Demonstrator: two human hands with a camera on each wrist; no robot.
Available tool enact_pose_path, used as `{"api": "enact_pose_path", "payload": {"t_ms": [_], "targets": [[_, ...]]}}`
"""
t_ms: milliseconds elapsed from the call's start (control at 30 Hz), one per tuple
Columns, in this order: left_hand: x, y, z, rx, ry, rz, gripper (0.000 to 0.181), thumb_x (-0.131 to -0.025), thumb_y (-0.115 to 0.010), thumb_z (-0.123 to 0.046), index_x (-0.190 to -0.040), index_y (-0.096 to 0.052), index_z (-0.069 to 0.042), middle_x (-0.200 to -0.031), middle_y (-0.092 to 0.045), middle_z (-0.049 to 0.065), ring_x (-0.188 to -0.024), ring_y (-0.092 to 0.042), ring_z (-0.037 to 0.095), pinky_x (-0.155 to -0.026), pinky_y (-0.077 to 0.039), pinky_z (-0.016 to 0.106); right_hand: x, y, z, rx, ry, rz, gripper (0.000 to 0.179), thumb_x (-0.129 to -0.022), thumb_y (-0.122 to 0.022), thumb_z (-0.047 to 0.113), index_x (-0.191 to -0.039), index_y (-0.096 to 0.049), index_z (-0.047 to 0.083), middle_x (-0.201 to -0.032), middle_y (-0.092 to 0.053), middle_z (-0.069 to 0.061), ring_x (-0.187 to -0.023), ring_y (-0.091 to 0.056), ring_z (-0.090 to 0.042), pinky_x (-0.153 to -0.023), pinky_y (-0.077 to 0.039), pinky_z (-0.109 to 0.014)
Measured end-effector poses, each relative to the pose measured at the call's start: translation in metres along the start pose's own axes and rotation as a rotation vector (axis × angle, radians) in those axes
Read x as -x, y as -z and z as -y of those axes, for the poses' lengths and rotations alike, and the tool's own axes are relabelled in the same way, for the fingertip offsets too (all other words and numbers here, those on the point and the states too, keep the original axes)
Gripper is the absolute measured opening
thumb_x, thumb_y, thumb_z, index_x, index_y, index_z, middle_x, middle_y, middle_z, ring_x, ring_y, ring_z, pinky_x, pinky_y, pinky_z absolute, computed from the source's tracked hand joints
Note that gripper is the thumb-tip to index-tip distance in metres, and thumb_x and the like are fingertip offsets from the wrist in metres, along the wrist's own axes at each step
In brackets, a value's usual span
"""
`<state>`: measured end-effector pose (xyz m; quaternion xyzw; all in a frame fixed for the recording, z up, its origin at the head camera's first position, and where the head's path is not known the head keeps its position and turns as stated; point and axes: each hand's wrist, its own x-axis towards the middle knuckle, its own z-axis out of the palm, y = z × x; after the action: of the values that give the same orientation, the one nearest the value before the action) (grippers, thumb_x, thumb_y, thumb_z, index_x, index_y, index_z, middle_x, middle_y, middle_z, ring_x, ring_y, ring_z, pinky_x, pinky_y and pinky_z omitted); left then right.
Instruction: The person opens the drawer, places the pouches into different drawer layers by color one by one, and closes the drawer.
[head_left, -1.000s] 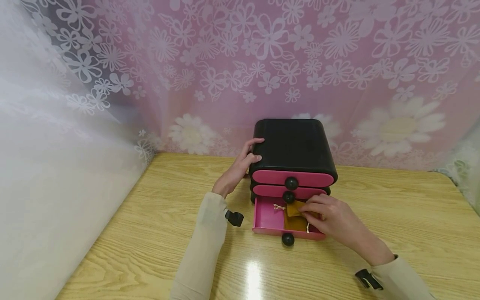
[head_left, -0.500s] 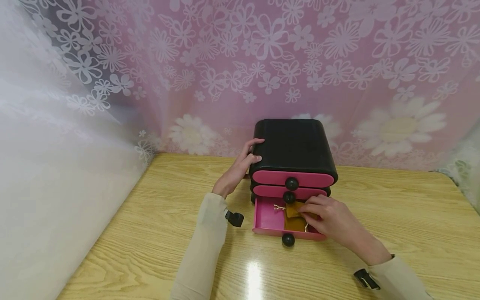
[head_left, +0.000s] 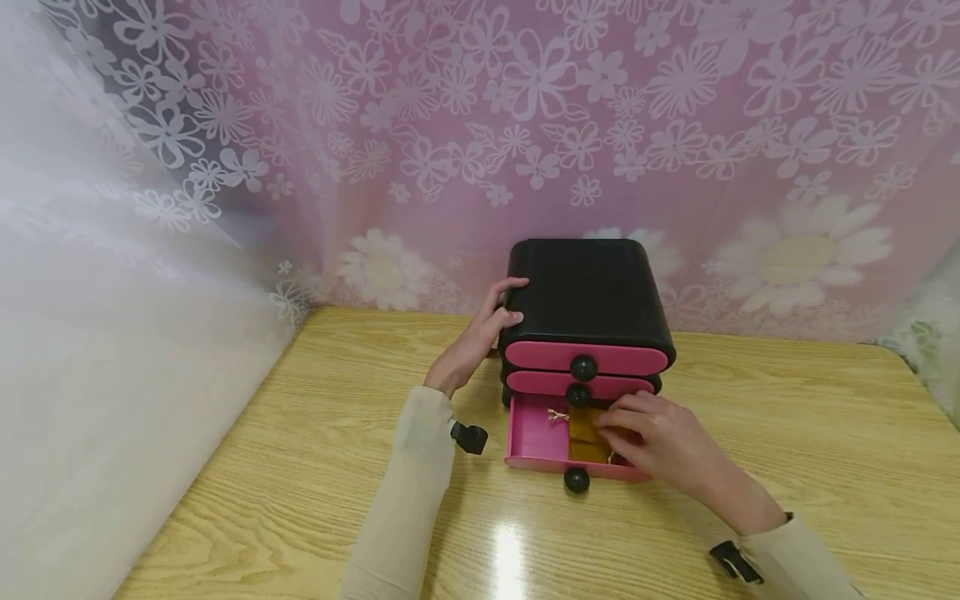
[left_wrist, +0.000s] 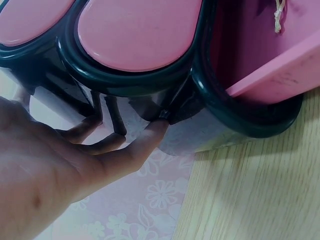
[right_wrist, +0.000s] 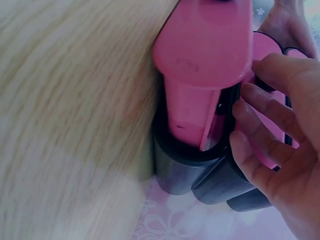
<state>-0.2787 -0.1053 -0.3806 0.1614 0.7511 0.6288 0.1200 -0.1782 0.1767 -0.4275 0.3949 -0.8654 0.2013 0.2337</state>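
A black drawer unit (head_left: 585,287) with pink fronts stands on the table. Its bottom drawer (head_left: 538,429) is pulled out; the two above are closed. My left hand (head_left: 471,346) holds the unit's left side, fingertips against the black shell (left_wrist: 145,85). In the bottom drawer's right half lies a mustard cloth pouch (head_left: 587,433), with a pale cord end (head_left: 557,415) at its left. My right hand (head_left: 663,437) is over the drawer's right side, thumb and fingertips pinching the pouch's right part. In the right wrist view the drawer front (right_wrist: 205,50) hides the pouch.
The wooden table (head_left: 300,467) extends to both sides and in front of the unit. A pink flowered curtain (head_left: 450,167) hangs close behind it. The drawer's round black knob (head_left: 576,480) sticks out toward me. A white sheet (head_left: 112,333) borders the left side.
The pouch's raised upper part has dropped and now lies flatter in the drawer. My right fingers have barely shifted. The left hand and the drawer unit have stayed put.
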Motion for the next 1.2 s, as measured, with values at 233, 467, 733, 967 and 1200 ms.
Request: {"api": "enact_pose_path", "payload": {"t_ms": [233, 467, 733, 967, 1200], "targets": [[-0.001, 0.0, 0.001, 0.002, -0.003, 0.003, 0.053, -0.097, -0.048, -0.04, -0.147, -0.035, -0.052, -0.173, -0.006, -0.003, -0.158, -0.017, 0.026, -0.102, -0.042, 0.067, 0.004, 0.008, 0.01, -0.228, -0.054, -0.029, 0.032, -0.07, -0.09, 0.003, -0.096, -0.08, 0.019, -0.089, -0.072, 0.013, -0.073, -0.06, -0.004, -0.062, -0.047, -0.014], [0.0, 0.0, 0.0, 0.001, -0.004, -0.002, 0.054, -0.096, -0.048, -0.04, -0.148, -0.035, -0.052, -0.172, -0.007, -0.003, -0.157, -0.018, 0.027, -0.103, -0.042, 0.068, 0.01, 0.013, 0.021, -0.304, -0.066, 0.007, 0.032, -0.073, -0.087, 0.002, -0.098, -0.078, 0.021, -0.085, -0.069, 0.016, -0.069, -0.055, 0.003, -0.06, -0.045, -0.011], [0.0, -0.001, 0.0, -0.003, -0.005, -0.006, 0.055, -0.096, -0.048, -0.041, -0.148, -0.035, -0.051, -0.172, -0.007, -0.003, -0.158, -0.017, 0.027, -0.103, -0.041, 0.069, 0.017, 0.013, 0.029, -0.328, -0.024, 0.034, 0.034, -0.072, -0.088, 0.003, -0.099, -0.078, 0.022, -0.079, -0.065, 0.02, -0.064, -0.049, 0.009, -0.058, -0.039, -0.005], [-0.001, -0.001, 0.001, 0.004, -0.015, -0.005, 0.055, -0.096, -0.048, -0.041, -0.148, -0.036, -0.051, -0.172, -0.007, -0.004, -0.159, -0.014, 0.024, -0.103, -0.041, 0.069, 0.023, 0.009, 0.031, -0.347, -0.029, 0.115, 0.031, -0.076, -0.085, 0.003, -0.102, -0.079, 0.019, -0.08, -0.071, 0.017, -0.066, -0.052, 0.013, -0.06, -0.045, -0.007], [-0.001, -0.001, 0.002, 0.003, -0.007, -0.008, 0.055, -0.096, -0.048, -0.04, -0.148, -0.035, -0.051, -0.172, -0.008, -0.003, -0.158, -0.016, 0.025, -0.103, -0.041, 0.069, 0.023, 0.004, 0.034, -0.3, -0.088, 0.246, 0.029, -0.083, -0.082, 0.013, -0.111, -0.079, 0.02, -0.081, -0.075, 0.014, -0.065, -0.049, 0.012, -0.061, -0.047, -0.014]]}}
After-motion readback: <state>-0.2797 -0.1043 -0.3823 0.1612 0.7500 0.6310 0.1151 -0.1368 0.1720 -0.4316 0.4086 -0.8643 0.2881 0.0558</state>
